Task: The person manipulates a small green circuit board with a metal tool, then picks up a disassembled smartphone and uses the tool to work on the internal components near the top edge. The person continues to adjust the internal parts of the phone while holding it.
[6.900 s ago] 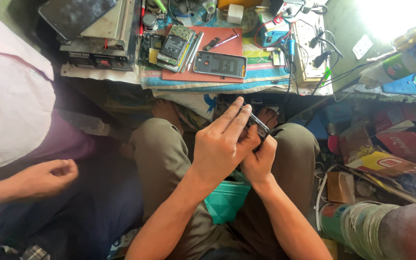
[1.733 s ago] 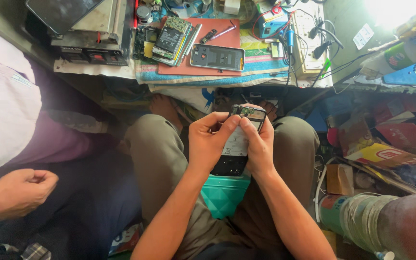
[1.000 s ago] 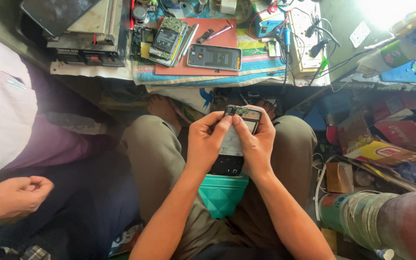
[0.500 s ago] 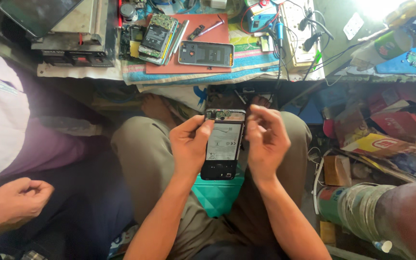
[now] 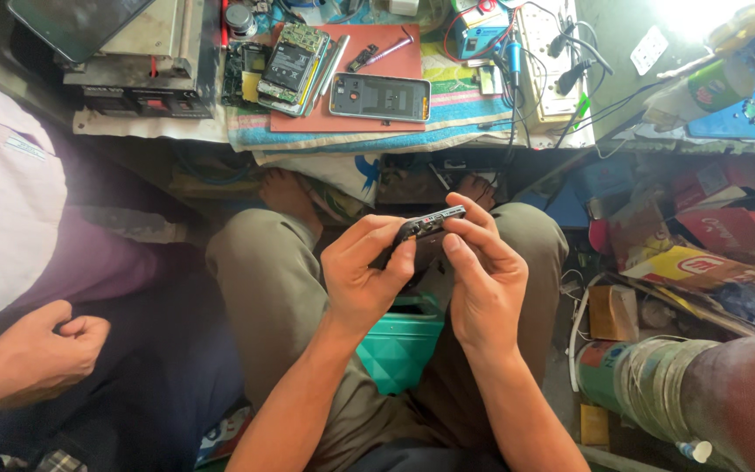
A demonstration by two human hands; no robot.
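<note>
Cluttered repair space fills the view, seen from above a seated person's lap. Nearest, below both hands, a teal plastic stool [image 5: 399, 345] shows between the olive-trousered knees. Above it the left hand [image 5: 362, 281] and the right hand [image 5: 482, 284] meet over the lap, both closed around a dark phone [image 5: 425, 225]. It is held edge-on to the camera, so only its narrow black top edge with small metal parts shows; the rest is hidden behind the fingers. The left thumb and fingers pinch its left end, and the right fingers curl over its right end, with the right thumb pressing just under the edge.

Well to the left of the left hand, another person's fist [image 5: 45, 350] rests closed beside a pale pink shirt. To the right of the right hand lie coloured cardboard boxes [image 5: 683, 262] on the floor.

Beyond the hands, two bare feet rest under the worktop [image 5: 351, 140]. On it, straight past the phone, a red mat [image 5: 369, 74] carries an opened phone shell [image 5: 380, 96]; to its left lies a bare circuit board [image 5: 288, 65], and farther left a grey metal machine [image 5: 146, 48]. A white power strip [image 5: 550, 57] with cables sits beyond the right hand.
</note>
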